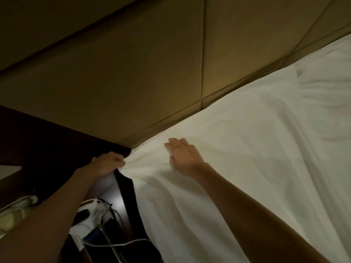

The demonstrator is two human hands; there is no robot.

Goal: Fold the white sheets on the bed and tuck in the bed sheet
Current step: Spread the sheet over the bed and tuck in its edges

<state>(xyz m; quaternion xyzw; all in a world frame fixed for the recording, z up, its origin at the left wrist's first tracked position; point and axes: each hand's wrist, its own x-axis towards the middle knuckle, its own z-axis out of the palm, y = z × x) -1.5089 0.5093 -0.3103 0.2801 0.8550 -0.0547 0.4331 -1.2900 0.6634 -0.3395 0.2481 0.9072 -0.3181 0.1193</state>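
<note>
Hands are working at the bed's corner beside the padded tan headboard (pixel 133 76): the left hand (pixel 107 163) is pinching the wrinkled white cotton sheet (pixel 237 149), the right hand (pixel 183 155) is pressing it flat-fingered nearby.

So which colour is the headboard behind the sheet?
Tan, padded panels with dark seams, seen in the head view.

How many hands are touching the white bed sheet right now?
2. The left hand pinches the white fabric bed sheet at its corner by the padded tan headboard; the right hand rests flat on top, just beside it.
</note>
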